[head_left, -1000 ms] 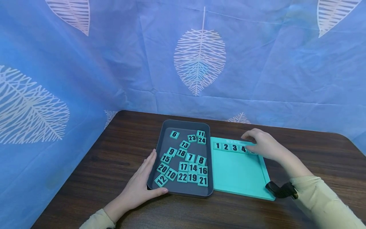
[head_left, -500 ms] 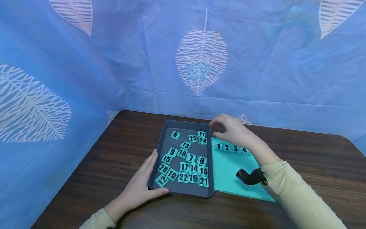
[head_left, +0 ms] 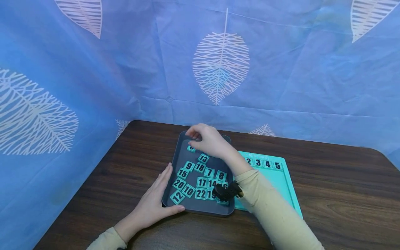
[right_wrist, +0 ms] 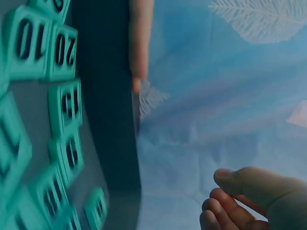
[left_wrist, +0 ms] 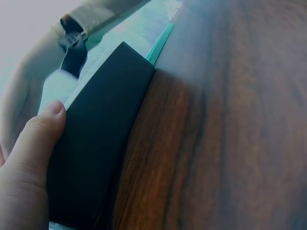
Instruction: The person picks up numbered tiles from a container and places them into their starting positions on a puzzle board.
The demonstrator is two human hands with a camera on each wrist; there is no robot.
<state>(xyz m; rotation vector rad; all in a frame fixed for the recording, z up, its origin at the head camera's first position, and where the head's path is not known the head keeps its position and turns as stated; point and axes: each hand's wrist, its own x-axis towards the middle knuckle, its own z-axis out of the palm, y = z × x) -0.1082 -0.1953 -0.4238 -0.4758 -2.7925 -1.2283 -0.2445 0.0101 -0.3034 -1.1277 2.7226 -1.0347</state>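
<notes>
In the head view my left hand spans the near left corner of a dark grey tray, straight fingers along its side. The left wrist view has the thumb against the tray's wall. My right hand hovers over the tray's far end, fingers loosely curled, holding nothing. Just beneath its fingertips lies number tile 6, partly covered. Several other turquoise number tiles lie in the tray, such as tile 7; the right hand and forearm hide some of them.
Right of the tray lies a turquoise board, its top row holding tiles up to tile 5; my right forearm covers part of it. Both rest on a dark wooden table. A blue leaf-print cloth hangs behind.
My right hand has moved left from the board's top row, past the tray's far right corner, to above tile 6. Tile 5 is now uncovered. The left hand stays on the tray.
</notes>
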